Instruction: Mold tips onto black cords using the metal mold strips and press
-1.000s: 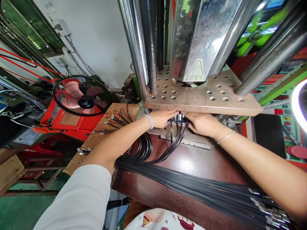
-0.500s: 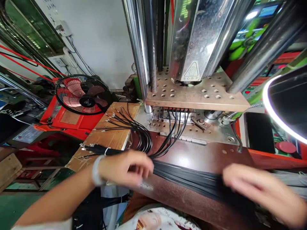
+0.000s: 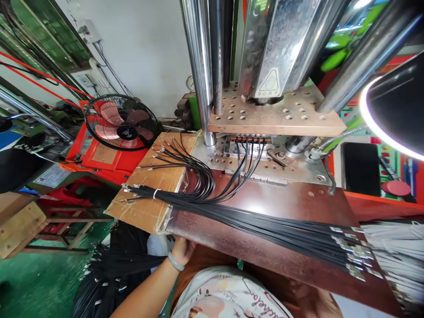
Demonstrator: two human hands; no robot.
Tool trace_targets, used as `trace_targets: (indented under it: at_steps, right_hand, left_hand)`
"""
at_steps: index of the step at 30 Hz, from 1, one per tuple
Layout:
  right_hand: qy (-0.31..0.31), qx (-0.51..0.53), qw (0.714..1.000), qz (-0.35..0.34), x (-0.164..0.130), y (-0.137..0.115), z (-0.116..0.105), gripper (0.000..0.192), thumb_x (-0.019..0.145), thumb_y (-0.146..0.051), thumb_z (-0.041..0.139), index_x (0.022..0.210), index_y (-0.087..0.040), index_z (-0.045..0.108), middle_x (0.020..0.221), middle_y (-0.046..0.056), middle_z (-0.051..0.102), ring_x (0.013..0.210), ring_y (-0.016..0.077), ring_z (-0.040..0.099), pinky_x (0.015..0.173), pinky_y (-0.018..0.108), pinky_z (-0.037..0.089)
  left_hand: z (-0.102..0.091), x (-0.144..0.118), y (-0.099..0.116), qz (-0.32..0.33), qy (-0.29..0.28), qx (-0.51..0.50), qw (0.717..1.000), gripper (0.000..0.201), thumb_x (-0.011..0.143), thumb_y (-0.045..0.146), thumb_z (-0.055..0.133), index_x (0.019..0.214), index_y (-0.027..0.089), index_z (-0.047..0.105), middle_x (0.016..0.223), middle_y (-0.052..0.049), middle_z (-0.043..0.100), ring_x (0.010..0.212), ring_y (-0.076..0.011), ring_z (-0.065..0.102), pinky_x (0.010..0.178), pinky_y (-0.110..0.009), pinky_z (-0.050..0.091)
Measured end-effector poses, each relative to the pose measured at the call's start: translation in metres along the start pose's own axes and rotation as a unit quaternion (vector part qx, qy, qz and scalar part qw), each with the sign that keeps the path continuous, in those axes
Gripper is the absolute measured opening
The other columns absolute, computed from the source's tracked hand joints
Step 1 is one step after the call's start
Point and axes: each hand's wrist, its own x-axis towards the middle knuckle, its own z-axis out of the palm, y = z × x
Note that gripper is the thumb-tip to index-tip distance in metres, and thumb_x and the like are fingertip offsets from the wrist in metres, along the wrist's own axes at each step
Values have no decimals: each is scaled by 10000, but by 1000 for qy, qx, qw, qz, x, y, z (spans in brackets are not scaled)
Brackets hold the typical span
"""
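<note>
My left hand is at the front edge of the brown table, its fingers curled against the edge and partly hidden under it. My right hand is low by the same edge at the right, shadowed and partly covered by the tabletop, so its fingers are unclear. Across the table lies a bundle of flat black cables with metal connectors at the right end. A white tie binds it at the left. Several thinner black cable ends run into the press mould.
The press's drilled plate hangs above the mould between steel columns. A fan stands at the left behind a cardboard-covered surface. A ring lamp and white cables are at the right. More black cables hang low at left.
Both hands have moved from above the cable bundle down to the table's front edge. The bundle now lies uncovered, its right-hand connectors visible. The camera view has shifted slightly.
</note>
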Motion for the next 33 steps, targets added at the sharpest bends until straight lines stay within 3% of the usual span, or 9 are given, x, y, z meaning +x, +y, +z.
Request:
trace_targets:
  at_steps: [5, 11, 19, 23, 26, 28, 30, 31, 33]
  right_hand:
    - [36, 161, 984, 62, -1, 13, 5, 546, 426, -520, 912, 853, -302, 649, 716, -67, 662, 568, 157, 600, 480, 278, 553]
    - [-9, 133, 991, 12, 0, 10, 3, 482, 513, -560, 876, 856, -304, 656, 773, -50, 692, 585, 174, 620, 471, 296, 561]
    - [-3, 123, 992, 15, 1, 1, 12, 558, 451, -459, 889, 915, -282, 636, 843, -3, 701, 674, 232, 654, 441, 319, 534]
    - [-28, -46, 998, -44, -5, -2, 18, 579, 604, -793, 643, 877, -282, 661, 783, 16, 699, 569, 225, 620, 453, 374, 537]
    - [-53, -181, 979, -77, -33, -9, 18, 458, 712, -738, 581, 787, -301, 694, 688, 18, 684, 523, 243, 609, 472, 407, 542]
    - [-126, -260, 950, -120, -56, -25, 18, 261, 718, -592, 679, 752, -335, 709, 659, 17, 675, 550, 251, 619, 501, 400, 544]
    - [-252, -373, 862, -234, -68, -56, 24, 139, 791, -489, 643, 798, -372, 718, 637, 16, 653, 562, 237, 601, 539, 393, 533]
    - [-312, -423, 792, -312, -67, -77, 31, 148, 846, -444, 582, 852, -381, 716, 632, 16, 640, 558, 225, 582, 556, 388, 523]
    - [-331, -483, 668, -458, -45, -125, 51, 197, 903, -324, 517, 968, -340, 702, 735, 35, 678, 615, 211, 594, 619, 372, 520]
  left_hand:
    - [-6, -1, -1, 12, 51, -27, 998, 401, 650, 578, 729, 956, 323, 683, 878, 2, 732, 1081, -265, 656, 904, -411, 564]
    - [-6, 1, -4, -7, 49, -55, 997, 344, 649, 494, 756, 927, 302, 686, 897, 0, 737, 1056, -262, 667, 932, -424, 559]
    - [-5, 1, -1, -13, 33, -24, 999, 467, 635, 551, 733, 981, 245, 665, 905, -61, 726, 1066, -284, 652, 937, -441, 549]
    - [-1, 1, -1, -1, 12, 25, 1000, 466, 669, 616, 661, 977, 265, 670, 945, -58, 722, 1089, -292, 642, 939, -446, 546]
    - [-6, -14, 6, 20, -28, 109, 993, 431, 698, 608, 645, 948, 262, 702, 932, -53, 720, 1104, -311, 639, 958, -460, 531]
    - [-12, -31, 19, 26, -73, 178, 981, 363, 622, 502, 773, 890, 259, 739, 907, -58, 729, 1071, -332, 652, 967, -443, 522]
    - [-14, -49, 41, 64, -187, 305, 932, 333, 610, 363, 828, 922, 266, 763, 926, -76, 741, 988, -319, 683, 938, -407, 529]
    - [-11, -55, 55, 115, -270, 379, 878, 322, 662, 324, 801, 977, 265, 761, 939, -89, 744, 930, -295, 698, 897, -388, 541]
    - [6, -59, 82, 281, -418, 488, 713, 307, 826, 295, 637, 1117, 236, 712, 947, -107, 743, 823, -238, 708, 785, -353, 559]
